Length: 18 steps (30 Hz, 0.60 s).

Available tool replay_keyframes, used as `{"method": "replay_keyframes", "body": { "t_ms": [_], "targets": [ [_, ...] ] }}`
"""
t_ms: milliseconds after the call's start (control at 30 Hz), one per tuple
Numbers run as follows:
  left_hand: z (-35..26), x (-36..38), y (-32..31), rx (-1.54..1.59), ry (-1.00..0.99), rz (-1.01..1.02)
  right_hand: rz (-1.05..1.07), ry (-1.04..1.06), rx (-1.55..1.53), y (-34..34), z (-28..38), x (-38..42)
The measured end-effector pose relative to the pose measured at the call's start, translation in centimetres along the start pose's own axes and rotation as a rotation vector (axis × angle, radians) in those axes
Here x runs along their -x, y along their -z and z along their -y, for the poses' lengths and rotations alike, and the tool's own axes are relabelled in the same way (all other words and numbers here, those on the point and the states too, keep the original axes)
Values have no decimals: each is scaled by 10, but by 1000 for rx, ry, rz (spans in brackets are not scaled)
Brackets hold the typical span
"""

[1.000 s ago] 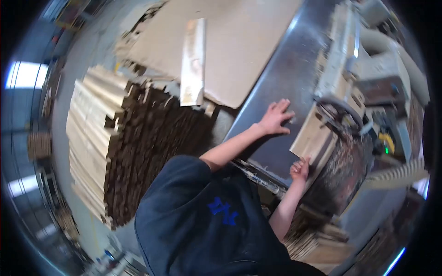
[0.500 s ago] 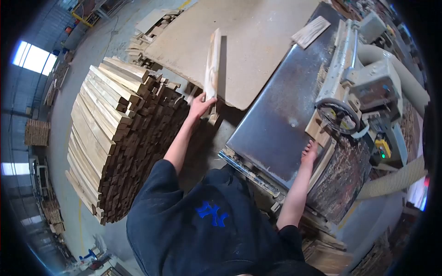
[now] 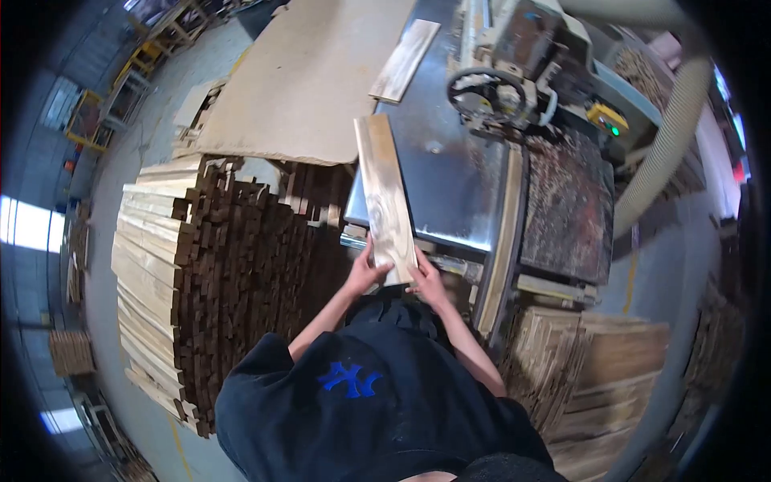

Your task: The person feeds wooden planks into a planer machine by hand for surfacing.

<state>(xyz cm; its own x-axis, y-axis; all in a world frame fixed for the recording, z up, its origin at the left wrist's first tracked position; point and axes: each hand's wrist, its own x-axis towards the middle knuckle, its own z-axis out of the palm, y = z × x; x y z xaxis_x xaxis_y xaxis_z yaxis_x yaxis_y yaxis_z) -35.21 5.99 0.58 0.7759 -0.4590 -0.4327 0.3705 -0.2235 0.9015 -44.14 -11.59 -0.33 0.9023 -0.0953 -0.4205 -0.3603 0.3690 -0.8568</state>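
Note:
A long wooden board (image 3: 384, 189) with a brown knot and a darker strip slants over the near left corner of the metal machine table (image 3: 454, 181). Its near end lies between my two hands, close to my body. My left hand (image 3: 365, 271) grips the left edge, thumb on the face. On the right edge my right hand (image 3: 426, 277) is closed, its fingers partly under the wood. A shorter board (image 3: 405, 61) rests farther back on the metal table, touched by neither hand.
A tall stack of wood strips (image 3: 233, 265) stands at the left. Behind it is a beige tabletop (image 3: 297, 80). The machine's handwheel (image 3: 487, 95), a feed strip (image 3: 502, 233) and a ribbed hose (image 3: 662, 153) are on the right. Stacked boards (image 3: 594, 361) stand lower right.
The view has turned right. My left hand has brought its board over to the metal table's near corner, and my right hand has left the machine's wood piece and now holds the board too.

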Motion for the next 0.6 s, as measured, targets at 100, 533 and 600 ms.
{"method": "replay_keyframes", "body": {
  "t_ms": [100,533,600],
  "targets": [
    [26,10,-35,-13,-94,112,-146,201,-84,20,-62,33],
    [-48,-69,-133,-753,-241,324,-734,-85,-975,50,-39,31],
    [-41,-103,-136,-903,-345,306,-757,-166,-771,54,-25,20]
  ]
}}
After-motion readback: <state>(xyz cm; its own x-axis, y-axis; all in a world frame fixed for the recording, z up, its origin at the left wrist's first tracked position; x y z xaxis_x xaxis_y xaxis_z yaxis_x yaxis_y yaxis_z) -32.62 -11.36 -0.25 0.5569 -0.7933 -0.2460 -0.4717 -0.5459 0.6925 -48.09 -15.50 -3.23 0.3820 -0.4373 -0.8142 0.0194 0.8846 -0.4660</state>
